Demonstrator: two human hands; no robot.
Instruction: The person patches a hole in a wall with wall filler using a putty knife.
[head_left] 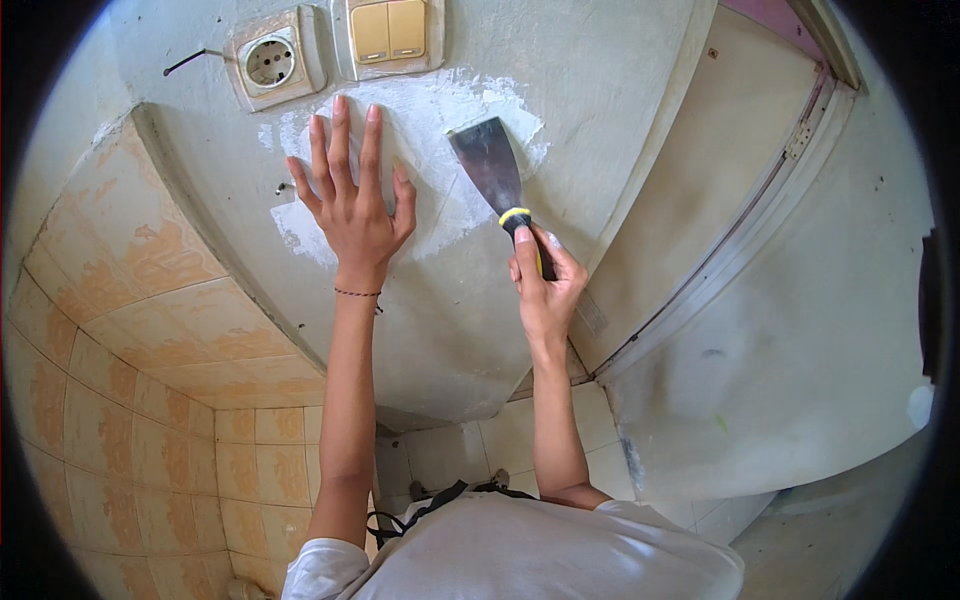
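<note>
My left hand (355,205) lies spread against the wall, fingers apart, over the left part of a white filler patch (415,110). A thin dark cord bracelet (358,293) circles that wrist. In my right hand (548,285) is a putty knife (490,165), gripped by its black and yellow handle. Its broad dark blade points up and left, over the right side of the patch; whether the edge touches the wall I cannot tell. A whitish smear shows on a finger of the right hand.
Above the patch are a round wall socket (270,62) and a double light switch (388,30). A nail (190,62) sticks out left of the socket. Orange-patterned tiles (150,250) cover the lower left wall. A door (700,170) stands at the right.
</note>
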